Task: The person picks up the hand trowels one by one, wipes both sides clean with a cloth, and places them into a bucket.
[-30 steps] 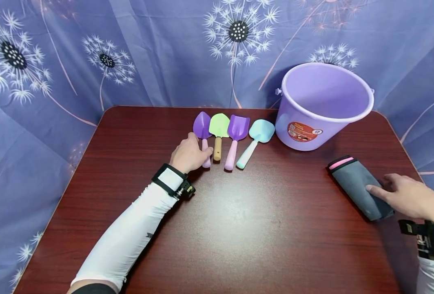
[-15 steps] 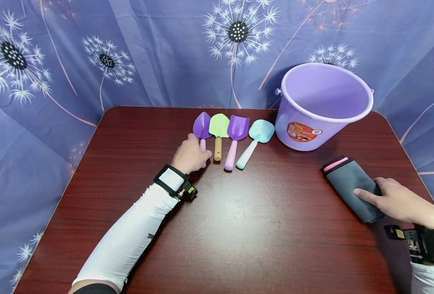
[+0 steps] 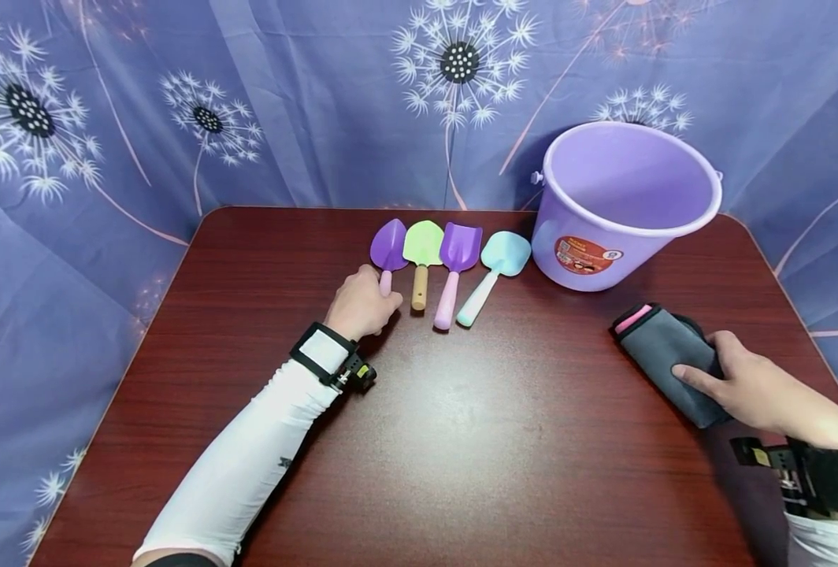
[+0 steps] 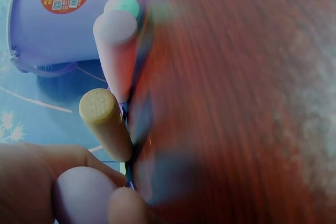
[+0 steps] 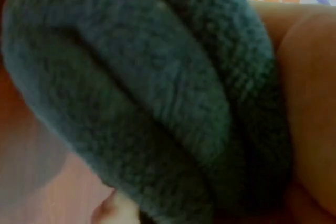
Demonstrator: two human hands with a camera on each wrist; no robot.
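Observation:
In the head view my left hand [image 3: 360, 303] pinches the pink handle of a purple pointed trowel [image 3: 388, 245], the leftmost in a row. The left wrist view has the rounded handle end [image 4: 84, 195] between finger and thumb. Beside it lie a green trowel [image 3: 424, 241] with a wooden handle, a purple square-ended shovel [image 3: 459, 246] with a pink handle, and a light blue scoop [image 3: 506, 252]. On the right, my right hand [image 3: 752, 386] grips a folded grey cloth [image 3: 663, 354] with black trim and a pink strip at one end. Its thick fuzzy folds [image 5: 147, 87] fill the right wrist view.
A lilac bucket [image 3: 589, 228] with an orange label stands upright at the back right of the dark red wooden table [image 3: 461, 441], close to the light blue scoop. Behind the table hangs a blue curtain [image 3: 305, 102] printed with dandelions.
My right hand has moved left across the table with the grey cloth. My left hand has shifted slightly left, the purple trowel's handle turning with it, its end now hidden in the head view.

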